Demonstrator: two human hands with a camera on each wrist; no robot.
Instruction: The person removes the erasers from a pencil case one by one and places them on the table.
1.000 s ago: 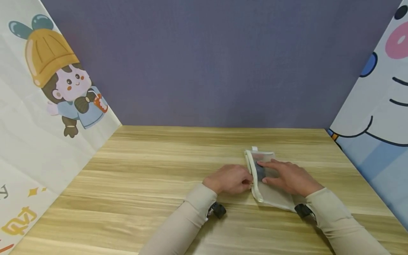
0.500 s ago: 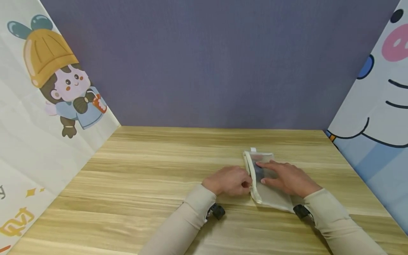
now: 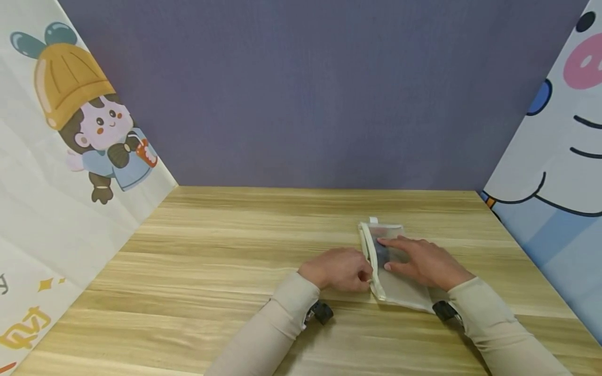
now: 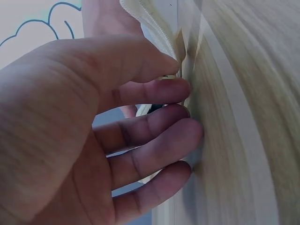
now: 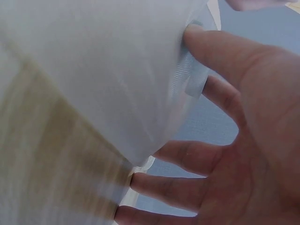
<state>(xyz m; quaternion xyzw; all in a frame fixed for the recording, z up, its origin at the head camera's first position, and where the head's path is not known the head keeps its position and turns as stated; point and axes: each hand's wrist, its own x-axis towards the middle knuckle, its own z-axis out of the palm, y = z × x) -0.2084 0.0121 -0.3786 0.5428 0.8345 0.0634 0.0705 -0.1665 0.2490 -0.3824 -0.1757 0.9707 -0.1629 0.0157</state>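
Note:
A translucent zip pouch (image 3: 405, 290) with a cream zipper edge (image 3: 371, 244) lies on the right part of the table. Through its top layer shows a dark bluish thing (image 3: 382, 254). My left hand (image 3: 337, 268) is at the zipper edge, and its thumb and index finger pinch a small gold zipper pull (image 4: 168, 77), mostly hidden by them. The other left fingers are bent near the tabletop. My right hand (image 3: 425, 261) rests on the pouch with spread fingers. In the right wrist view, its thumb (image 5: 199, 40) presses the pouch's smooth side (image 5: 103, 65).
The wood-grain table (image 3: 226, 235) stretches around the pouch. A dark grey-blue panel (image 3: 320, 94) stands behind it. Cartoon-printed panels flank it at left (image 3: 37, 224) and right (image 3: 559, 172). A white tag (image 3: 373, 220) sticks out at the pouch's far end.
My left hand has slid slightly toward me along the zipper edge. The right hand stays in place on the pouch, and the head view has shifted a little.

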